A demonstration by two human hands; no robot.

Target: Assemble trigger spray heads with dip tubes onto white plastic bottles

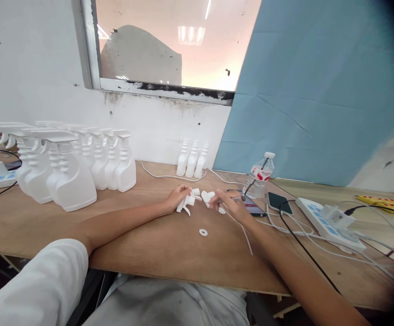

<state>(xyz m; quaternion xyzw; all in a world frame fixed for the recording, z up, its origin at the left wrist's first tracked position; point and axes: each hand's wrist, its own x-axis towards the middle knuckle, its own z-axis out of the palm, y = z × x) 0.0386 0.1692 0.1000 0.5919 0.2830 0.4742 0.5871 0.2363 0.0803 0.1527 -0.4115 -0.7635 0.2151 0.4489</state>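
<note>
Fingers of the left hand (176,199) are closed around a white trigger sprayer head (183,203), its curved trigger lever hanging toward the near edge of the bench (142,253) and its short round projections facing right, toward the other hand. Fingers of the right hand (234,204) grip a small white lobed plastic part (208,197), held just right of the sprayer head; a narrow gap seems to show between the two pieces, so they look apart rather than touching. That side-by-side relation appears to matter most: the lobed part lies directly right of the left fingertips, at about the same level in the view. A thin white tube (246,237) slants from beneath the right hand toward the near right, its long axis pointing away from the left hand; whether it joins the lobed part cannot be told. Nearer the person, a flat white ring washer (203,232) rests on the bench below the gap, seemingly a little closer to the right fingers, with nothing touching it.
</note>
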